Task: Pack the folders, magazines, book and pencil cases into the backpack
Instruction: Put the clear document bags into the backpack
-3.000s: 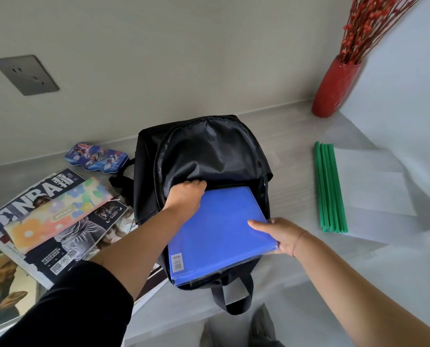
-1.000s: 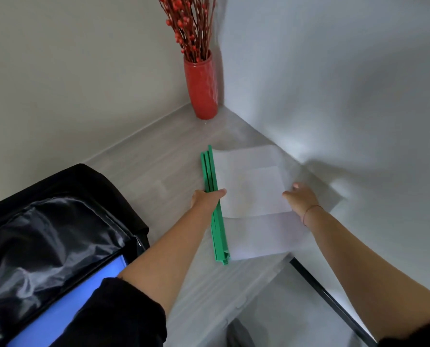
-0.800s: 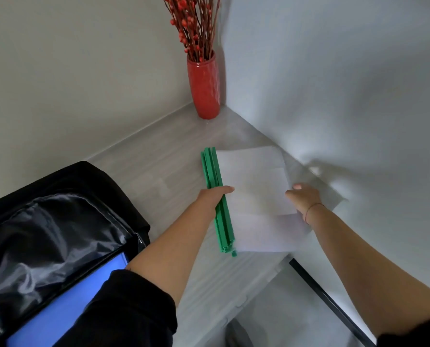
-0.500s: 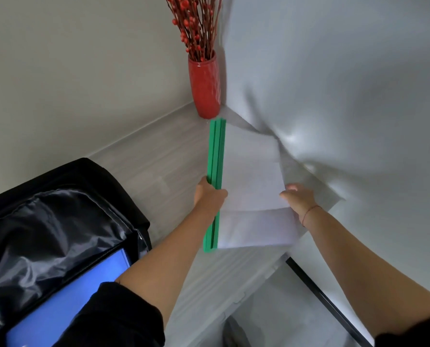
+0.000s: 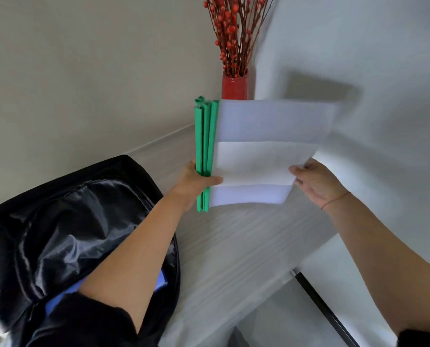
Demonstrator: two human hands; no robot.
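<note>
Several clear folders with green spines (image 5: 259, 151) are held upright in the air above the table. My left hand (image 5: 196, 182) grips their green spine edge low down, thumb across the front. On the opposite edge my right hand (image 5: 314, 181) pinches the clear sheets. The black backpack (image 5: 66, 221) lies open at the lower left, its shiny lining showing, and a blue folder (image 5: 160, 284) peeks out from inside under my left forearm.
A red vase with red berry twigs (image 5: 234, 85) stands in the corner behind the folders. The grey wood-grain table (image 5: 234, 246) ends at its front edge on the lower right. Walls close off the back and right.
Both hands took hold of the green-spined folders where they lay flat on the table, tilted them up and lifted them clear. The view shifted from the backpack to the table's right corner.
</note>
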